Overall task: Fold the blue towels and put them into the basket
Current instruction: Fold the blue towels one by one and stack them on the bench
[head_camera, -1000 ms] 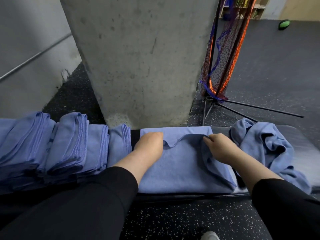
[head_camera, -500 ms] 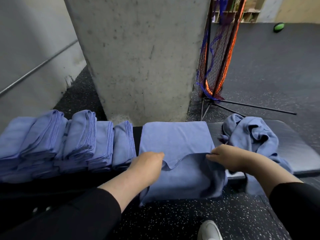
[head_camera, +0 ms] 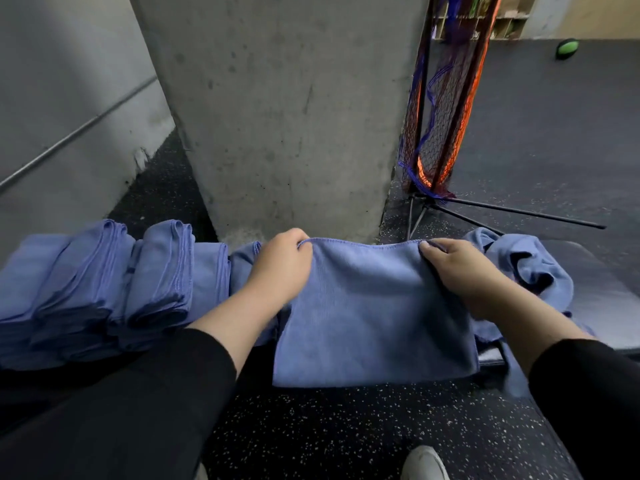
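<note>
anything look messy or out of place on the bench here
Only the crumpled blue towel at the right end of the bench, bunched up unlike the folded towels on the left. The towel both hands grip looks smooth.

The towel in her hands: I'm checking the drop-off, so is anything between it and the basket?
Cannot say: no basket shows in this view. Both the left hand and the right hand already pinch the towel at its top corners.

Concrete pillar (head_camera: 287,109) ctr, net stand (head_camera: 443,109) rt, green ball (head_camera: 567,49) far bk.
</note>
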`<state>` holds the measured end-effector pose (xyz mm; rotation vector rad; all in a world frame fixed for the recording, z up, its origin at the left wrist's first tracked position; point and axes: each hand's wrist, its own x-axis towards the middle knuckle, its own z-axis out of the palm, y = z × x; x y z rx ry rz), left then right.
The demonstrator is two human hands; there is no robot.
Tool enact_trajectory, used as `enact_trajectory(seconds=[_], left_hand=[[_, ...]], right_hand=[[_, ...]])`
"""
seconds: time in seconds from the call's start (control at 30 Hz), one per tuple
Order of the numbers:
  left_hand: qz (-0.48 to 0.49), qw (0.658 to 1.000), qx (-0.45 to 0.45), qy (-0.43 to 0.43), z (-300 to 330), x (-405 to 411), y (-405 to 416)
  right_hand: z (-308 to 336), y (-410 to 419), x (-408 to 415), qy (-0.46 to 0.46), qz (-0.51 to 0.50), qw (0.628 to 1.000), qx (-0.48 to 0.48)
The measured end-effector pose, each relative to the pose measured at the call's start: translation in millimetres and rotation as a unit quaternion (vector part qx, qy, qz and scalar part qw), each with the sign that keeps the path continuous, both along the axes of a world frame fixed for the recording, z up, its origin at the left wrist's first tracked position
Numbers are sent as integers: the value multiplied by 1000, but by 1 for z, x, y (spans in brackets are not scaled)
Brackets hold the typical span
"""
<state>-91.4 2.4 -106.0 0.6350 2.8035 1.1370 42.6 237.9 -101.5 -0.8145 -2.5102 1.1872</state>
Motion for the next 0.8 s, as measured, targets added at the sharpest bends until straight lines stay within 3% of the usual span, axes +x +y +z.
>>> enact_trajectory(seconds=[0.4,0.8], left_hand=[[-84,977,-189,49,-56,-13,44],[-147,947,-281,43,-65,22,11]], right_hand=[[-45,6,-44,-159,51,976,142],[-32,10,5,-254,131,950,126]])
